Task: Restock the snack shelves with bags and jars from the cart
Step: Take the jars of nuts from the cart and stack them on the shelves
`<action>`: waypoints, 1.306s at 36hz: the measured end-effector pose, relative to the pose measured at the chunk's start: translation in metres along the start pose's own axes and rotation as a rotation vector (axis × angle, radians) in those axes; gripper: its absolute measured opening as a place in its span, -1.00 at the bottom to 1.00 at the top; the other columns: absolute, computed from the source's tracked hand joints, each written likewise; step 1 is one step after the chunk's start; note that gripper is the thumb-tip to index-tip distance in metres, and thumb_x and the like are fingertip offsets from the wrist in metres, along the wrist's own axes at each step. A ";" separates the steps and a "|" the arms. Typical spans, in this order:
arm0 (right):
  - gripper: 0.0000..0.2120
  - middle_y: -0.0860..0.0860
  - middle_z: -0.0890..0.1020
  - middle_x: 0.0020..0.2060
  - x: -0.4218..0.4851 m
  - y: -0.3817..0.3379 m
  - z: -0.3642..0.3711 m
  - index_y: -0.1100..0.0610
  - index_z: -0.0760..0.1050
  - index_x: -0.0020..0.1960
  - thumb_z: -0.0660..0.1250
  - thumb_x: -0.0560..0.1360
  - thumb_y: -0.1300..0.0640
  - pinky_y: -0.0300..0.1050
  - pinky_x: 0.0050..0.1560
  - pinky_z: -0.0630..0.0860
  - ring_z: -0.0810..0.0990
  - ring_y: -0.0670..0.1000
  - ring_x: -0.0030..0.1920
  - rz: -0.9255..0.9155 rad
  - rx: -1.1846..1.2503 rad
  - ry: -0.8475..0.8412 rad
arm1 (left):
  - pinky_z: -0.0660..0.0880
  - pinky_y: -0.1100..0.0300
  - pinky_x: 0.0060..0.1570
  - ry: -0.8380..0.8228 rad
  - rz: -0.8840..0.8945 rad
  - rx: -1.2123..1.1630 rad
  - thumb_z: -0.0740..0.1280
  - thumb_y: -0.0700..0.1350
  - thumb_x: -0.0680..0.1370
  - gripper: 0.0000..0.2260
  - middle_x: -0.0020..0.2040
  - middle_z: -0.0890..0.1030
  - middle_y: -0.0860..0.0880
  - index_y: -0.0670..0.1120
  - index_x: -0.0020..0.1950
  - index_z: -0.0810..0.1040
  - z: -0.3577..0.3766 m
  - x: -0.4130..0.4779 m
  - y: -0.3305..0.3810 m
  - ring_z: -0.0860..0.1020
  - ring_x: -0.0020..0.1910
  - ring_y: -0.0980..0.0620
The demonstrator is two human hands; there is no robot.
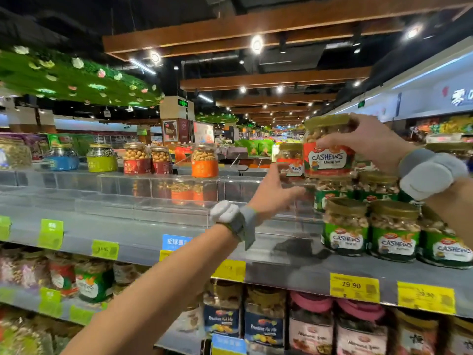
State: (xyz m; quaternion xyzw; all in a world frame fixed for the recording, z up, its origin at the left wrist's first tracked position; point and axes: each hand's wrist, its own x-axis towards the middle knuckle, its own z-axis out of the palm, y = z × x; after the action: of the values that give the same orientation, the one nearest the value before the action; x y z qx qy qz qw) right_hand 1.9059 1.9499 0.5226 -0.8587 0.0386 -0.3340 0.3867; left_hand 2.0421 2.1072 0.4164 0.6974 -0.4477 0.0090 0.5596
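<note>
Jar [329, 152] sat in our right hand [371, 142], fingers curled round it; left hand [275, 193] open, empty, at 7 o'clock. We needed it flat on green jars [344, 226].

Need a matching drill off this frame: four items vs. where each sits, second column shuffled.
Items:
1 red-label cashews jar
2 green-label cashews jars
3 orange-label jar
4 yellow 29.90 tag

Places:
A on the front edge of the shelf
B on the upper clear riser, mid-frame
C held up in the right hand
D standing on the shelf, far right

Pairs: 1-C, 2-D, 3-B, 4-A
</note>
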 end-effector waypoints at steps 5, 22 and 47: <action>-0.31 -0.10 0.65 0.01 0.018 -0.014 0.040 0.00 0.50 0.27 0.60 0.21 -0.12 -0.26 -0.22 0.54 0.63 -0.10 -0.05 -0.019 -0.083 -0.049 | 0.52 0.03 0.25 -0.029 0.002 -0.127 0.57 -0.21 0.41 -0.14 0.26 0.49 -0.09 -0.08 0.55 0.12 -0.052 0.021 0.003 0.56 0.18 -0.01; -0.39 0.09 0.48 0.39 0.103 0.001 0.082 -0.12 0.30 0.51 0.39 0.51 -0.15 0.11 0.32 0.45 0.51 0.12 0.29 -0.095 -0.714 -0.068 | 0.62 -0.04 0.14 0.086 -0.079 -0.006 0.65 -0.09 0.29 -0.28 0.18 0.61 0.02 0.00 0.35 0.38 -0.126 0.101 -0.064 0.60 0.15 -0.01; -0.32 0.03 0.51 0.24 0.152 0.051 0.097 -0.01 0.40 0.42 0.42 0.42 -0.30 0.14 0.26 0.44 0.34 0.18 0.33 -0.080 -1.041 -0.179 | 0.50 -0.14 0.31 -0.089 -0.157 0.002 0.64 -0.12 0.21 0.06 0.35 0.49 -0.15 -0.09 0.56 0.09 -0.102 0.147 -0.106 0.52 0.29 -0.16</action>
State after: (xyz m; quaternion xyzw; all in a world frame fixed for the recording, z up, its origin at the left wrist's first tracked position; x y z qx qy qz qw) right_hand 2.0922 1.9267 0.5234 -0.9631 0.1334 -0.2105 -0.1020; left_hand 2.2470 2.0940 0.4480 0.7307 -0.4159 -0.0657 0.5375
